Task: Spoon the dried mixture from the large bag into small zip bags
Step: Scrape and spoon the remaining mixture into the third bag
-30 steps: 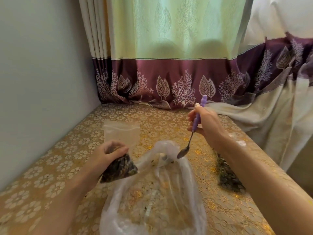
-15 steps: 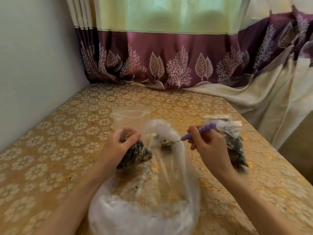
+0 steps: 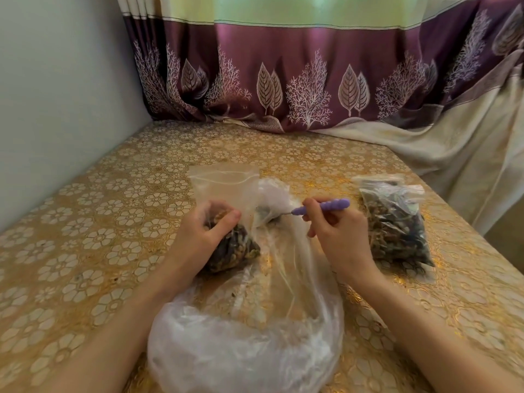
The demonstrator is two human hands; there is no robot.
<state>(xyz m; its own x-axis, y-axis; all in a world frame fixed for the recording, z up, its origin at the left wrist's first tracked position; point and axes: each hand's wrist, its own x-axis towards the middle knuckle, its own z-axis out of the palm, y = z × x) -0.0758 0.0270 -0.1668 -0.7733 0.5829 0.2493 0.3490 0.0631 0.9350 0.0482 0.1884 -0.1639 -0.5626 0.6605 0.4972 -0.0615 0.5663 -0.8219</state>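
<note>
The left hand grips a small clear zip bag, partly filled with brown dried mixture, just left of the large clear plastic bag lying at the near centre. The right hand pinches the purple ribbed handle of a metal spoon; its bowl sits inside the large bag's far mouth. A filled small zip bag lies right of that hand. The tabletop carries a gold floral cloth; a purple leaf-patterned curtain hangs at the far side.
</note>
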